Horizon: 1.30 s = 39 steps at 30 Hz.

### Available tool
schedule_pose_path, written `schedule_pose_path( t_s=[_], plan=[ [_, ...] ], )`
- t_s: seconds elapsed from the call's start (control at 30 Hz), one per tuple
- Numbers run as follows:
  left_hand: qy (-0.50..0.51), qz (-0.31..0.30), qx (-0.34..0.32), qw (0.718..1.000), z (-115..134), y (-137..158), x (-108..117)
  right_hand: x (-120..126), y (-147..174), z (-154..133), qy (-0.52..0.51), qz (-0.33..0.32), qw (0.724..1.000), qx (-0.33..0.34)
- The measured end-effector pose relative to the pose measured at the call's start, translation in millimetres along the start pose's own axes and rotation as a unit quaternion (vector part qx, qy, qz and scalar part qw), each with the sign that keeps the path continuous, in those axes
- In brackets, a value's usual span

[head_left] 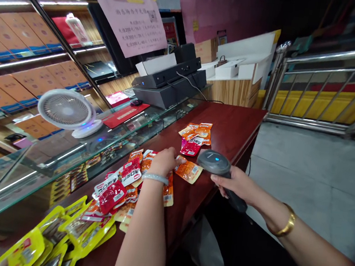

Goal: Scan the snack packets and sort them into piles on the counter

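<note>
My right hand (238,186) is wrapped round the handle of a grey barcode scanner (214,162), whose head points left over the counter edge. Just left of the scanner lies an orange snack packet (189,170), its barcode side up. The fingertips of my left hand (163,163) touch this packet's left end, pressing or pinching it. Under and beside my left wrist spreads a heap of red, white and orange snack packets (114,194). Farther back sits a smaller pile of orange and red packets (196,137). Yellow packets (82,235) lie at the lower left.
A dark red counter (230,122) runs beside a glass display case (48,169). On the glass stand a white fan (66,109) and a red mat (126,115). Behind are a dark machine (170,83), a pink sign (134,28) and a metal railing (326,68).
</note>
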<state>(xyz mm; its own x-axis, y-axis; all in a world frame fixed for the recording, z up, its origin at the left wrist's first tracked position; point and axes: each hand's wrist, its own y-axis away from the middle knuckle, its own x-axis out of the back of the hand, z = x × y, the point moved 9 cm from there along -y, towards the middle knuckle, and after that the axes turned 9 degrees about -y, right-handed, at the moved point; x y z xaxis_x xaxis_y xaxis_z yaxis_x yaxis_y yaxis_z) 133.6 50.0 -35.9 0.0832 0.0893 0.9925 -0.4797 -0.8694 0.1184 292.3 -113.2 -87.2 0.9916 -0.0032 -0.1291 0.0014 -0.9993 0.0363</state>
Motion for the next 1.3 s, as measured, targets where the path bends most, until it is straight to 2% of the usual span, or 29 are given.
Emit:
schedule_pose_path(
  t_s=[0.13, 0.37, 0.43, 0.63, 0.87, 1.07, 1.2, 1.3],
  plan=[
    [0.067, -0.047, -0.073, 0.994, 7.0, 1.9, -7.4, 3.0, 1.1, 1.6, 0.015, 0.001, 1.000, -0.011],
    [0.024, -0.044, -0.089, 0.995, 15.0, 0.6, -8.5, 0.2, 9.2, -9.8, 0.046, -0.022, 0.998, -0.038],
    [0.034, -0.039, -0.080, 0.995, 12.6, 0.6, -5.1, 0.2, 10.3, -11.2, 0.054, -0.018, 0.998, -0.041],
    [0.162, -0.042, -0.040, 0.985, -4.5, 4.3, 3.2, -1.8, 8.2, -10.5, 0.059, -0.008, 0.998, -0.029],
    [0.188, -0.019, -0.072, 0.979, -0.1, 6.4, 7.9, -7.0, 6.4, -9.9, 0.072, -0.009, 0.997, -0.015],
    [0.210, -0.057, -0.046, 0.975, -4.0, 3.1, -2.1, -10.1, 4.1, -9.0, 0.067, -0.028, 0.997, -0.006],
    [0.283, 0.004, -0.015, 0.959, -11.6, -4.9, -0.8, -8.8, 3.2, -7.7, 0.062, -0.021, 0.998, -0.010],
    [0.395, 0.034, 0.028, 0.918, -15.1, -11.2, -7.2, -8.1, 2.4, -4.9, 0.057, -0.023, 0.998, -0.015]
  ],
)
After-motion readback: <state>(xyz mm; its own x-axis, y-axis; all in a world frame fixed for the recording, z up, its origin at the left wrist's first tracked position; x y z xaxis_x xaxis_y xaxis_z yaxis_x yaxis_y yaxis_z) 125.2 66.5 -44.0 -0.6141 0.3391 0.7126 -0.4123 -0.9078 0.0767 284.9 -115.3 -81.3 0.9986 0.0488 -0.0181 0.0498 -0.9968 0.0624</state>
